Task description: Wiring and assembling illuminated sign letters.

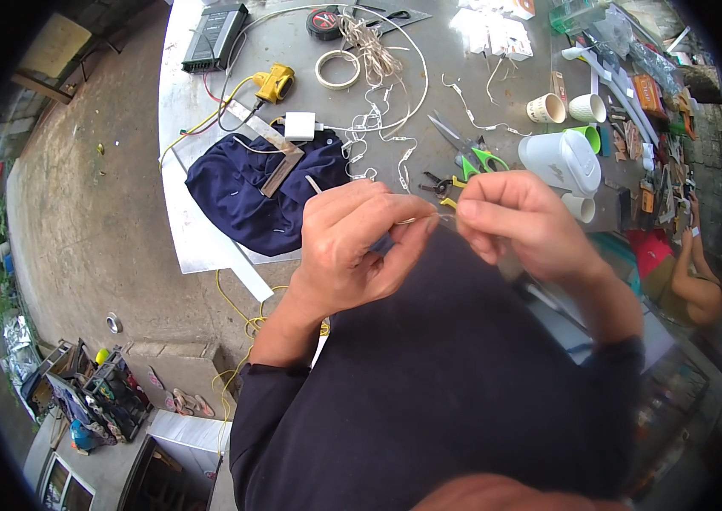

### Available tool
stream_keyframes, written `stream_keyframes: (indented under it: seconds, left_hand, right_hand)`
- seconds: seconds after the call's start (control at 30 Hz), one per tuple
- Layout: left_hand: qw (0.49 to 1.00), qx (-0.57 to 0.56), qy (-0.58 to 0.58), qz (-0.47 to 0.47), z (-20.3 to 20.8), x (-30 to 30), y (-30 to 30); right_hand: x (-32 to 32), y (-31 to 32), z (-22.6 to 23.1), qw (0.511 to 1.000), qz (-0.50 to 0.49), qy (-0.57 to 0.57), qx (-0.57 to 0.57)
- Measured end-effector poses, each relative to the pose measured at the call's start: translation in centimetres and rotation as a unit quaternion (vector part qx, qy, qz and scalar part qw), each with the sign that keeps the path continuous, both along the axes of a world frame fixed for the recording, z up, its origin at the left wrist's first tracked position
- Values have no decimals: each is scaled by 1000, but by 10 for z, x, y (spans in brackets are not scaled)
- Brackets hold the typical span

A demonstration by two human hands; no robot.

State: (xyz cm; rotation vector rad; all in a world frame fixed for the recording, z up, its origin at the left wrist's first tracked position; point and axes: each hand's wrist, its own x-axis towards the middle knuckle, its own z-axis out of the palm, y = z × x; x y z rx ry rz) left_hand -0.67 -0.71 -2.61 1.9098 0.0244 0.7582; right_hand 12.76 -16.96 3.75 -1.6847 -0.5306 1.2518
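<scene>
My left hand [357, 243] is closed in a pinch on a thin, light-coloured wire [408, 221]. A pale, narrow end sticks out behind its knuckles. Close by at the right, my right hand [521, 220] is also pinched, its fingertips at the wire's fine end; what lies between them is too small to make out. Just past the hands are green-handled scissors [480, 158] and a yellow-handled cutting tool [446, 186], partly hidden by my right hand. Strings of small white LED modules [367, 122] lie on the table beyond my left hand.
Navy cloth [237, 192] with a metal square [280, 175] lies at the left of the table [412, 51]. A tape roll [338, 70], a yellow socket [275, 83] and a white adapter [300, 126] are farther back. A white jug [558, 160] and cups stand right; another person [701, 281] is beyond.
</scene>
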Motion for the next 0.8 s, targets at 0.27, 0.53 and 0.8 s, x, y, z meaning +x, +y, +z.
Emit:
stream_keyframes:
  seconds: [0.27,0.53,0.8]
  left_hand:
    - [938,-320,112,-67,-2,-9,3]
    - [948,-282,126,-74,-1,-9,2]
    - [999,28,10,20,-7,2,0]
  right_hand:
    - [6,-8,-8,785,70,-585,192]
    - [9,0,-15,579,170,-743,289]
    - [0,1,-8,970,61,-232,48]
